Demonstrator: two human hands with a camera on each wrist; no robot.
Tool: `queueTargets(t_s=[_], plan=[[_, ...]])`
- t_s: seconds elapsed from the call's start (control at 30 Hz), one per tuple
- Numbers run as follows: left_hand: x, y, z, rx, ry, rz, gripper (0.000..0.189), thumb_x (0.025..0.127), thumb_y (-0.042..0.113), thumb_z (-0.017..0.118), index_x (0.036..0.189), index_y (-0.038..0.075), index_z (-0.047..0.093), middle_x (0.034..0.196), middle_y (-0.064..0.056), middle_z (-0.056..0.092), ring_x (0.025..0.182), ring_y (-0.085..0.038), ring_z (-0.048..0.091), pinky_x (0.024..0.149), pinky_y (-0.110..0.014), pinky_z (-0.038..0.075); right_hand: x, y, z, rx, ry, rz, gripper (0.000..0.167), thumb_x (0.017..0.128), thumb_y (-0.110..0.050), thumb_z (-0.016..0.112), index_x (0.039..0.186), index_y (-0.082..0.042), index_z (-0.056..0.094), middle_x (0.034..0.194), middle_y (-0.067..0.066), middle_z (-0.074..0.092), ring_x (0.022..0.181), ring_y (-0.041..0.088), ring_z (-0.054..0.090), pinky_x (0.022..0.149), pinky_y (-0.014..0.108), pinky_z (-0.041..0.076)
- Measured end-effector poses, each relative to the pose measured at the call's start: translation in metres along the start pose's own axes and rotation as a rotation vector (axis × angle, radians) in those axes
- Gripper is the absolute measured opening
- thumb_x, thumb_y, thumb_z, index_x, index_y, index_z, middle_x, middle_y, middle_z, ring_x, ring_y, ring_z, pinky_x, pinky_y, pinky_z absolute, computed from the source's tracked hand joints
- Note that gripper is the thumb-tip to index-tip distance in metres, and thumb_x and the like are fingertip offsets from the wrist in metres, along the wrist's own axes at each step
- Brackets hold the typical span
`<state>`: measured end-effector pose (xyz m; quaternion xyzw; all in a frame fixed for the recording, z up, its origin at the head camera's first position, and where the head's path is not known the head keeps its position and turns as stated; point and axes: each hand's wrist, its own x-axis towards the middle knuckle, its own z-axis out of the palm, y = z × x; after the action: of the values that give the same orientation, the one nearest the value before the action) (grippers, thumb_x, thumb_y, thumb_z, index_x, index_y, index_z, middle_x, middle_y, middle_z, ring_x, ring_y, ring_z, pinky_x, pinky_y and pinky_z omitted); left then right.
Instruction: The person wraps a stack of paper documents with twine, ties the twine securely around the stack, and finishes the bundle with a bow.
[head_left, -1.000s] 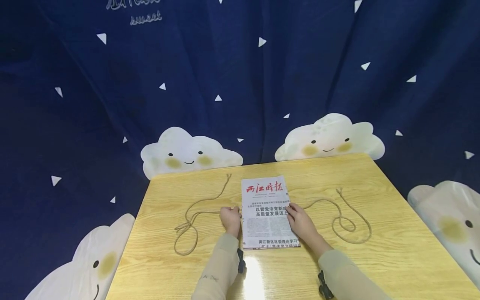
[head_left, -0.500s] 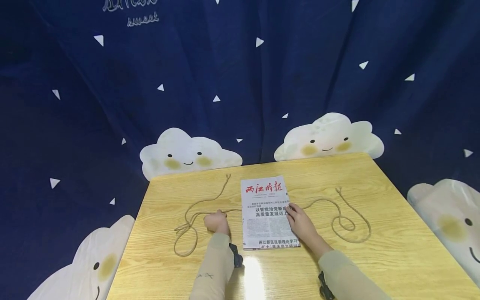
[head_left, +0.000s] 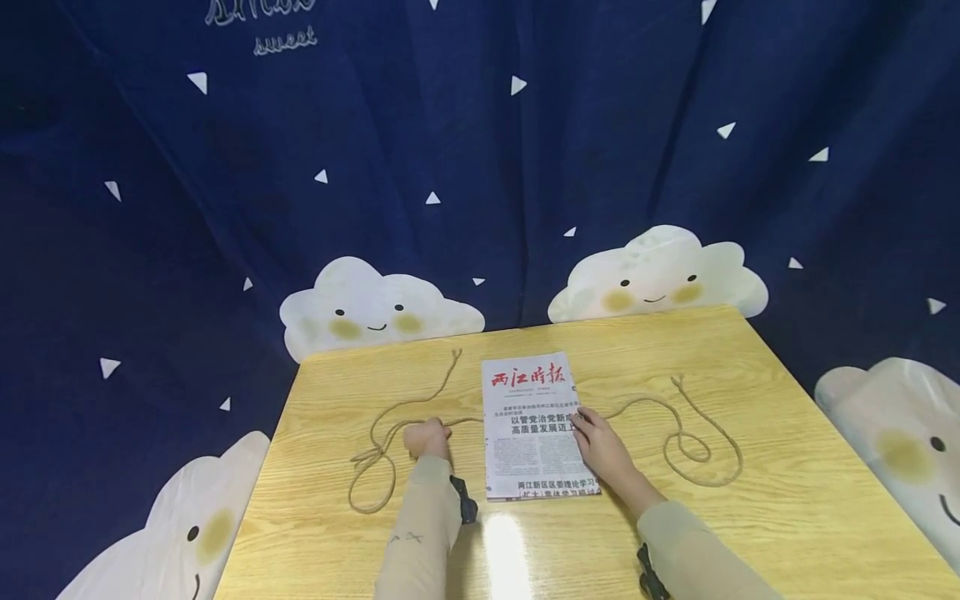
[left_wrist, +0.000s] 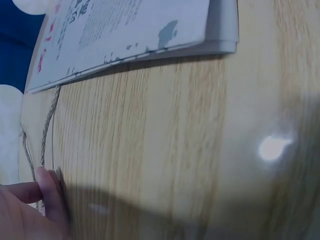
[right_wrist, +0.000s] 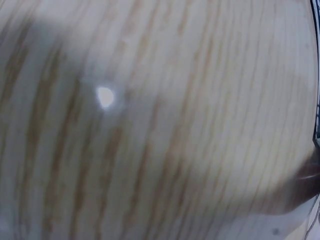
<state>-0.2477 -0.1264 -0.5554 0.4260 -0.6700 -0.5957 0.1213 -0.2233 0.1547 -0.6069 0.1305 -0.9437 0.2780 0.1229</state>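
Note:
A folded newspaper [head_left: 528,454] with a red title lies flat on the wooden table, over a thin twine rope [head_left: 468,420] that comes out on both sides. To its left, my left hand [head_left: 429,438] is at the rope; in the left wrist view thumb and index finger [left_wrist: 47,187] pinch it close to the tabletop. My right hand [head_left: 606,450] rests at the newspaper's right edge, fingertips on the printed page. Only a dark sliver of that hand shows at the margin of the right wrist view, so its grip is hidden there.
The rope's left part lies in loops [head_left: 371,492] with one end pointing to the far edge. Its right part [head_left: 738,454] curls into a loop. Behind the wooden table [head_left: 315,533] hangs a dark blue curtain [head_left: 420,125] with cloud prints.
My left hand has left the newspaper's left edge and moved left along the rope, uncovering the stretch beside the paper. My right hand and the newspaper have stayed put.

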Motion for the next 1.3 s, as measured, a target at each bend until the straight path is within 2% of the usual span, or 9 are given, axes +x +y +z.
queueTargets(t_s=[0.17,0.23,0.33,0.43,0.57,0.6,0.77,1.0,1.3], plan=[[0.002,-0.006,0.011,-0.187,0.027,0.104,0.007,0.078,-0.005,0.057,0.077,-0.007,0.063,0.057,-0.01,0.06,0.055,-0.022,0.059,0.055,-0.03,0.049,0.0,0.0,0.0,0.0,-0.01,0.011,0.033,0.086,-0.01,0.061,0.117,0.001,0.059,0.127,0.021,0.049,0.116,0.039,0.047,0.098,0.049,0.038],[0.017,-0.015,0.027,-0.278,0.043,0.131,0.002,0.079,-0.004,0.061,0.079,-0.004,0.063,0.074,-0.019,0.061,0.067,-0.03,0.059,0.065,-0.038,0.051,0.0,0.0,0.0,-0.001,-0.016,0.012,0.033,0.086,-0.01,0.061,0.117,0.001,0.059,0.127,0.02,0.049,0.116,0.039,0.047,0.098,0.049,0.038],[0.011,-0.006,0.041,-0.382,0.027,0.215,0.011,0.079,-0.002,0.066,0.087,-0.008,0.063,0.079,-0.02,0.059,0.073,-0.029,0.057,0.069,-0.041,0.051,-0.001,0.001,0.0,-0.001,-0.02,0.013,0.033,0.086,-0.01,0.06,0.118,0.001,0.059,0.127,0.02,0.05,0.116,0.039,0.047,0.098,0.049,0.038],[0.011,-0.01,0.062,-0.448,-0.022,0.47,0.012,0.077,0.006,0.072,0.083,-0.002,0.067,0.072,-0.012,0.061,0.065,-0.02,0.057,0.061,-0.032,0.052,-0.001,0.002,0.001,-0.002,-0.012,0.011,0.033,0.086,-0.01,0.061,0.117,0.001,0.06,0.127,0.02,0.05,0.116,0.038,0.047,0.098,0.049,0.038],[-0.008,-0.008,0.072,-0.299,-0.143,0.796,0.01,0.078,0.007,0.071,0.084,0.0,0.069,0.074,-0.011,0.064,0.064,-0.02,0.059,0.057,-0.027,0.051,-0.001,0.003,0.002,0.003,0.014,-0.002,0.032,0.085,-0.009,0.062,0.116,0.001,0.061,0.125,0.02,0.051,0.115,0.038,0.048,0.097,0.049,0.039],[-0.021,-0.002,0.068,-0.212,-0.179,0.82,0.01,0.078,0.002,0.069,0.086,-0.003,0.069,0.078,-0.015,0.064,0.067,-0.025,0.059,0.059,-0.03,0.052,0.0,0.003,0.003,0.007,0.018,-0.006,0.032,0.085,-0.009,0.062,0.115,0.001,0.061,0.125,0.02,0.051,0.114,0.038,0.048,0.097,0.049,0.039],[-0.04,-0.006,0.071,0.053,-0.349,1.023,0.012,0.079,-0.001,0.067,0.091,-0.002,0.069,0.084,-0.01,0.065,0.073,-0.017,0.061,0.064,-0.018,0.051,0.0,0.005,0.003,0.026,0.014,-0.001,0.033,0.086,-0.01,0.061,0.117,0.0,0.06,0.126,0.019,0.051,0.116,0.037,0.048,0.098,0.048,0.038],[-0.046,-0.021,0.071,0.412,-0.536,1.057,0.013,0.082,0.006,0.066,0.094,0.006,0.07,0.09,-0.003,0.067,0.085,-0.015,0.063,0.078,-0.022,0.051,-0.001,0.005,0.002,0.043,-0.012,0.022,0.033,0.088,-0.011,0.059,0.119,0.0,0.059,0.128,0.018,0.05,0.118,0.036,0.046,0.1,0.047,0.037],[-0.041,-0.033,0.066,0.553,-0.53,1.088,0.009,0.081,-0.001,0.063,0.087,0.001,0.07,0.089,-0.007,0.063,0.084,-0.022,0.06,0.079,-0.03,0.05,-0.002,0.005,0.003,0.048,-0.018,0.032,0.034,0.088,-0.011,0.06,0.12,0.0,0.058,0.129,0.019,0.049,0.118,0.037,0.046,0.1,0.048,0.036]])
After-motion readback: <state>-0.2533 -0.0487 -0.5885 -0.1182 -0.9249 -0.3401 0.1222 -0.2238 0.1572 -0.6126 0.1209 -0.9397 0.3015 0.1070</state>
